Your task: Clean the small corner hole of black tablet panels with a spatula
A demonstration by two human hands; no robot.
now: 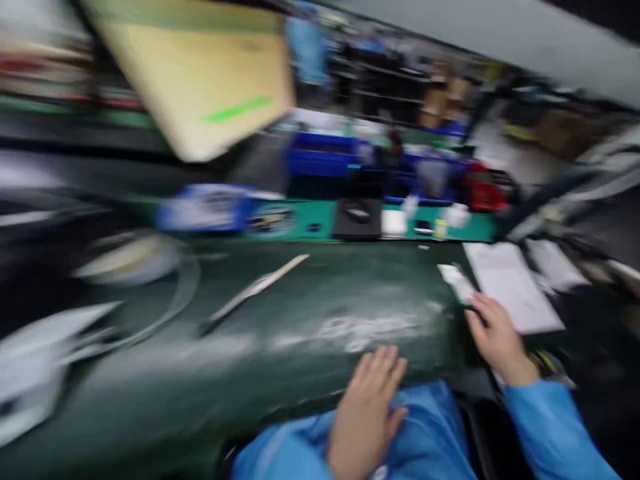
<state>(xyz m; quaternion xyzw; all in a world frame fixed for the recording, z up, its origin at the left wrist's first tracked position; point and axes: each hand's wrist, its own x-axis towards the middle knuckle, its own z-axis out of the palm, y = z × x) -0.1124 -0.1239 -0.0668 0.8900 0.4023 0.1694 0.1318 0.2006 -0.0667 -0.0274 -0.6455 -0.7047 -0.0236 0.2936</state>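
The whole view is tilted and blurred by motion. My left hand (367, 417) rests palm down at the near edge of a dark green bench mat (320, 287), holding nothing. My right hand (495, 333) lies at the mat's right edge, its fingertips against a small white packet (456, 281). Blur hides whether those fingers grip it. Right of that hand lie white paper sheets (510, 287). A long, thin pale strip with a dark end (255, 290) lies on the mat, well away from both hands.
A teal mat (310, 220) beyond holds a black pad, white items and a blue-and-white box. Blue bins (320, 157) stand behind it. A tan board (200, 80) crosses the upper left, and a person in a blue coat (306, 50) stands far off.
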